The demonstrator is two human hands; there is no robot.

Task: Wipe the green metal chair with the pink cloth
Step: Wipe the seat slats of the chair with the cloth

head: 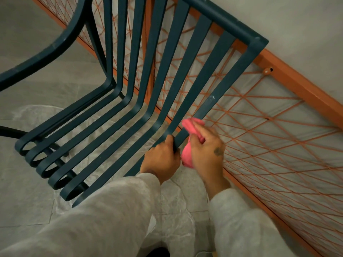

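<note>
My left hand (161,160) is clenched around the outermost slat of the green metal chair (182,71), right at the bend where the chair's back curves into its seat; my thumb lies along the slat's upper face. My right hand (206,151) sits just beside it, on the outer side of that same slat, with its fingers curled around the pink cloth (187,157). The cloth is bunched in my grip. One end pokes out above my fingers and touches the slat's edge low on the chair's back, while the rest bulges out below my palm, between my two hands.

Behind the chair's back, an orange frame (289,78) strung with criss-crossing orange cord leans against a pale wall (297,25). Under the chair's seat a crinkled clear plastic sheet (37,115) lies on the grey tiled floor (27,182). My grey sleeves (118,210) reach towards the chair's near corner from below.
</note>
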